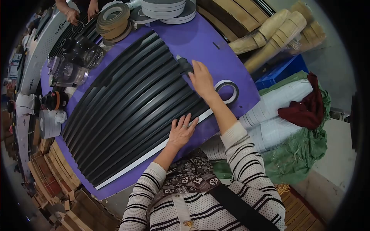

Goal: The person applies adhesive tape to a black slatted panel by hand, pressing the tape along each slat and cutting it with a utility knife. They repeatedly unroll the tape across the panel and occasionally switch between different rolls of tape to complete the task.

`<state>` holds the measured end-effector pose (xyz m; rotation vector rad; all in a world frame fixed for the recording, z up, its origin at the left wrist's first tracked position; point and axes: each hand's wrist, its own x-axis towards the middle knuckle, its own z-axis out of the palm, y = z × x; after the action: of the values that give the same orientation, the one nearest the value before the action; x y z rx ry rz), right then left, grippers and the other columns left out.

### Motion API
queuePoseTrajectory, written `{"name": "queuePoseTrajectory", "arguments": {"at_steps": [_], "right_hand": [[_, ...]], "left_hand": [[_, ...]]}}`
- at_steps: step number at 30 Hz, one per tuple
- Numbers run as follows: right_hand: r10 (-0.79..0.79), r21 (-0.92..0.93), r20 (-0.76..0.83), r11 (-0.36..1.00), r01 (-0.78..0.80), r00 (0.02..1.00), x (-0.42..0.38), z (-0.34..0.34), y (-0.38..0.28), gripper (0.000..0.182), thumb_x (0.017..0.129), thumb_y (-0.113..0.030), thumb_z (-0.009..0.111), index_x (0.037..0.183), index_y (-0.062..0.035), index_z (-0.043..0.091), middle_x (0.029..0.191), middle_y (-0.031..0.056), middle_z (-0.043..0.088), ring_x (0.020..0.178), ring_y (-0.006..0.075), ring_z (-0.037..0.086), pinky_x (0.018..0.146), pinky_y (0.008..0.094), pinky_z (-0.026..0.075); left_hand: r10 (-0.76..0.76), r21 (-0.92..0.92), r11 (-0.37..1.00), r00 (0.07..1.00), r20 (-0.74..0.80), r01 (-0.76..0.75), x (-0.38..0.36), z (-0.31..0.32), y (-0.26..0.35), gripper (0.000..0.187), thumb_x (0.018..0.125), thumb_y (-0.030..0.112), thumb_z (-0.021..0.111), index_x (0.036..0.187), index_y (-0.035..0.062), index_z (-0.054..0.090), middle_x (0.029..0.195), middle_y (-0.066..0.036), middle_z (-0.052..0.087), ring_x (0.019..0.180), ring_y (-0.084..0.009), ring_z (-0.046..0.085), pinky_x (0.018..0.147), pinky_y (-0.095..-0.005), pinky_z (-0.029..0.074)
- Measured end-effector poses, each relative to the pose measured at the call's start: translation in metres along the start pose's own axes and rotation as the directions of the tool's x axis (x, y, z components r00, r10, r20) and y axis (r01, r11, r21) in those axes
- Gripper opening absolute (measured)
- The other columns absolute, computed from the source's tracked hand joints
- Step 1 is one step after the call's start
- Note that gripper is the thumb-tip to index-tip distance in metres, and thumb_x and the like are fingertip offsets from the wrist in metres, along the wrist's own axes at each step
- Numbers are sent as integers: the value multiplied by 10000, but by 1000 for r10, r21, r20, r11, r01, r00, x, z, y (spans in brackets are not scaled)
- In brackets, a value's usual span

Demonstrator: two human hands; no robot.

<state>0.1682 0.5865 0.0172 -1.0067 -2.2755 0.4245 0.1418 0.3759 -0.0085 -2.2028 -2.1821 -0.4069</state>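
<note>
Long black ribbed strips [127, 100] lie side by side across the purple tabletop [231, 57]. My left hand [182, 130] rests open on the strips closest to me, fingers spread, a ring on one finger. Beside it runs a white strip [142, 158] along the near edge of the row. At the strips' right ends, my right hand [201, 79] is closed on a dark-handled tool [185, 66] with a pale, blade-like tip. A roll of tape [226, 92] lies flat just right of my right wrist.
Stacked tape rolls [163, 9] and brown rolls [112, 23] stand at the far edge. Clear plastic jars [69, 71] and a white roll [50, 124] line the left. Another person's hands [73, 16] work beyond. Wrapped white rolls [283, 111] lie at right.
</note>
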Motion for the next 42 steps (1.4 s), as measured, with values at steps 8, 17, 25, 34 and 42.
{"name": "queuePoseTrajectory", "arguments": {"at_steps": [8,17,25,34,42], "right_hand": [[161,-116,10,980,-159,987,-82,-51,38,355,687,-205,652,901,46,523,818,163,541,903,336,483,764,378,404],[516,794,-77,549,-260,853,-97,-96,-37,141,700,18,577,691,-61,461,695,-8,441,629,72,402,595,203,349],[41,423,-499,883,202,866,16,-225,-98,103,723,56,528,787,-25,525,706,9,494,627,80,435,605,197,362],[-296,49,600,941,335,744,-133,-41,-82,458,641,-87,661,1077,-60,523,1056,138,523,951,325,491,823,378,383],[-323,-14,603,910,414,730,-175,-41,-73,470,610,-116,683,1047,-70,518,1033,134,513,925,325,482,792,385,383]], "left_hand": [[41,-84,995,996,-80,-47,32,16,16,439,746,197,525,1172,127,442,1069,-74,392,924,-220,401,756,-328,333],[26,-124,992,998,-59,-33,27,21,17,459,751,147,494,1201,118,407,1117,-85,383,954,-228,404,764,-332,344],[26,-109,994,1000,8,-25,25,23,16,460,762,141,413,1220,109,382,1165,-106,379,969,-214,392,817,-341,303],[-483,-297,867,823,-301,400,-123,-51,-55,301,662,156,593,941,64,527,864,-84,511,858,-252,487,755,-378,366],[-626,-5,776,768,-135,631,-331,-106,-107,480,616,301,684,1011,97,503,940,-89,461,886,-255,447,778,-397,322]]}}
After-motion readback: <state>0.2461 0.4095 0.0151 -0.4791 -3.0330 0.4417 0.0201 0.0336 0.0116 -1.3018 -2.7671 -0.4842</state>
